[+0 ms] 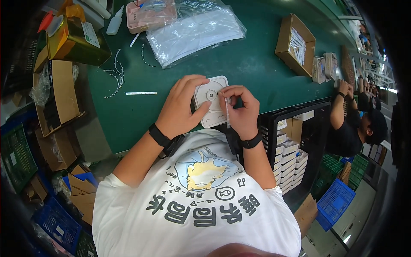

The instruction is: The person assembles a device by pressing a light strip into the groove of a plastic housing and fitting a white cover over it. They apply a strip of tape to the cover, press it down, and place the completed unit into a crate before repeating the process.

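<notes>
A flat white plastic case (212,117) with rounded corners and a round hub in its middle lies at the table's near edge, against my shirt. My left hand (180,102) grips it from the left, fingers over its far edge and thumb beside the hub. Over the right side of the case, my right hand (243,108) pinches a thin white strip (227,115) that hangs down from the fingertips. Whether the strip touches the case I cannot tell. Left of my left hand, a similar short strip (141,93) lies on the green table (171,81).
Curled strips (117,77) lie at the left. Behind are a plastic-wrapped white stack (195,36), a pink case (152,17), a small bottle (114,21) and a metal can (79,43). A cardboard box (284,43) stands far right; a black crate (267,141) holds stacked white cases.
</notes>
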Available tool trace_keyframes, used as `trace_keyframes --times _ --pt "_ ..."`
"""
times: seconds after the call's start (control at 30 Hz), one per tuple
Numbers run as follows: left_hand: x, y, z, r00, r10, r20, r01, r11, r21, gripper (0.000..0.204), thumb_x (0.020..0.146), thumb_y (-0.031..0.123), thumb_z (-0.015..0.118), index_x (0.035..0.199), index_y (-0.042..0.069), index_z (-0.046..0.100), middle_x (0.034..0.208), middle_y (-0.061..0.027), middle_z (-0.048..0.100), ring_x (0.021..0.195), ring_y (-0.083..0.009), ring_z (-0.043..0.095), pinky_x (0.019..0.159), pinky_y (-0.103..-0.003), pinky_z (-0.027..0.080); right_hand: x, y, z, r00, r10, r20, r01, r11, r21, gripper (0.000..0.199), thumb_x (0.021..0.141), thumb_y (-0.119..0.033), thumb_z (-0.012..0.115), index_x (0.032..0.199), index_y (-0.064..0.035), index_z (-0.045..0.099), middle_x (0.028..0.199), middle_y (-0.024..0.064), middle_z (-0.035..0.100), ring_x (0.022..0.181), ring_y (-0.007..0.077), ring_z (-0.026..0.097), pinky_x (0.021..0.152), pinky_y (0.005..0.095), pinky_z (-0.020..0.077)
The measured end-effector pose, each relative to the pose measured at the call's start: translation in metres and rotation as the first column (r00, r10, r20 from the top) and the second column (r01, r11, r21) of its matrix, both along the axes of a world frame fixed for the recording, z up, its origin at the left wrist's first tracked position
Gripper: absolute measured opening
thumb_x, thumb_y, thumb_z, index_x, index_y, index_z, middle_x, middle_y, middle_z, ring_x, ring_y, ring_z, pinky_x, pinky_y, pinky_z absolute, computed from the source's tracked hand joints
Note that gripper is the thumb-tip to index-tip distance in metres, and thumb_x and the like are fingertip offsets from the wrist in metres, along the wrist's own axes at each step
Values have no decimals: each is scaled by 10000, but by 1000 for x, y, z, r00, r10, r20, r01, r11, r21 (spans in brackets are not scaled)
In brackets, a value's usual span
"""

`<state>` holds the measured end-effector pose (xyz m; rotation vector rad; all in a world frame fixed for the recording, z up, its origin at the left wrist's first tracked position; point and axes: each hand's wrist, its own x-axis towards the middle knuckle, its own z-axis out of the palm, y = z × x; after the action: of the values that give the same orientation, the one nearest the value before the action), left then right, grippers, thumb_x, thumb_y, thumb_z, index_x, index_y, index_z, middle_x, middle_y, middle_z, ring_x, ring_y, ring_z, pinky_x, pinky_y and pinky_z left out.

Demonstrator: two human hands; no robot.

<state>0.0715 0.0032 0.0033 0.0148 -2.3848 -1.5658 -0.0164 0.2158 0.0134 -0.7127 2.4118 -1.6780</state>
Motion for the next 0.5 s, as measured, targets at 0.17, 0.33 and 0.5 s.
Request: trace_keyframes --times 0.17,0.33,0.5 --pt "0 -4 -2 999 -37 2 37 999 -25 537 958 134 839 1452 46 648 1453 -188 675 1351 -429 642 1169 -504 513 -3 0 20 993 114 -41 -107 984 142 207 932 67 871 1079 -49 781 1036 57 823 789 127 660 731 271 544" --pt "0 -6 0 999 -53 7 53 998 -24 530 963 135 838 1449 41 648 1451 -192 675 1353 -427 643 1173 -503 510 -2 -1 39 985 155 -79 -130 955 265 218 927 66 866 1104 -51 815 1009 74 812 779 152 684 723 290 558" --pt "-1 -6 -1 998 -57 -1 57 998 -23 527 968 144 835 1449 37 647 1453 -193 674 1356 -426 641 1176 -501 508 -7 0 42 956 199 -216 -144 959 243 220 936 35 878 1132 -58 844 981 84 810 779 173 715 735 291 574"
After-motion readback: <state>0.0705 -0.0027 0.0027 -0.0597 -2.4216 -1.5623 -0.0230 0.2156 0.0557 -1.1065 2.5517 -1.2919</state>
